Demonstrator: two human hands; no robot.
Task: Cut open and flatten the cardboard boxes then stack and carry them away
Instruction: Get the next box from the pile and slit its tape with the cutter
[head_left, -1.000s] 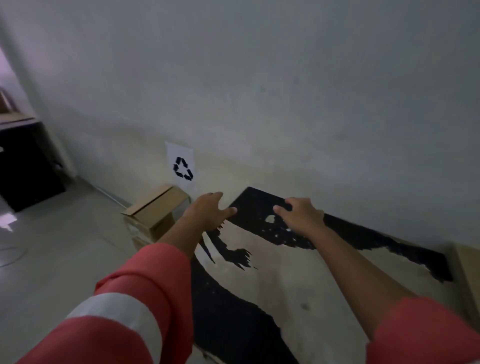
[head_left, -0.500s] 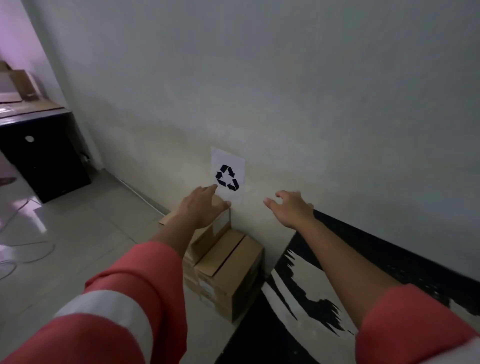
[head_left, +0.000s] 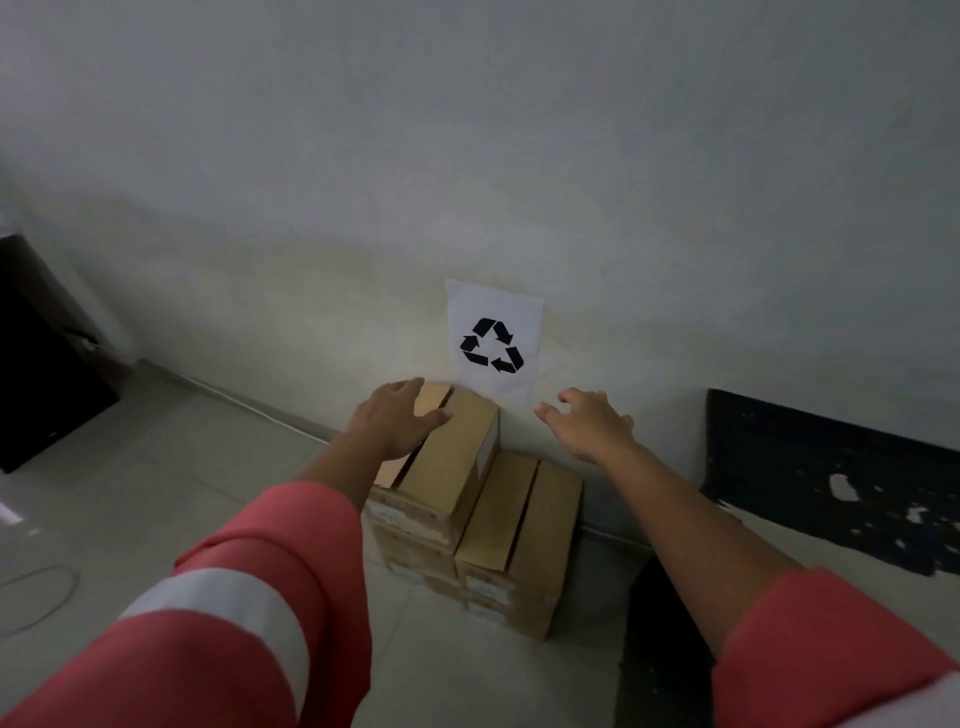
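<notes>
1. Cardboard boxes (head_left: 410, 545), brown and closed, stand in two stacks on the pale tiled floor (head_left: 156, 493), pushed up against the wall (head_left: 467, 156).
2. The taller stack (head_left: 452, 462) is on the left. The lower stack (head_left: 519, 530) touches its right side.
3. The left hand (head_left: 395, 421) lies over the top box of the taller stack, fingers straight and spread, thumb across the flap. Whether the palm presses down I cannot tell.
4. The right hand (head_left: 587, 423) hangs in the air above the lower stack, close to the wall, fingers loosely spread and a little bent, holding nothing.
5. A white recycling sign (head_left: 493, 343) is stuck on the wall just above the taller stack, between the two hands.
6. A black panel (head_left: 831, 483) with white patches leans against the wall to the right, apart from the boxes.
7. A dark cabinet (head_left: 41, 374) stands far left, and a thin cable (head_left: 39, 597) curls on the floor near it.
8. Both arms wear coral sleeves (head_left: 234, 623), the left one with a white band.
</notes>
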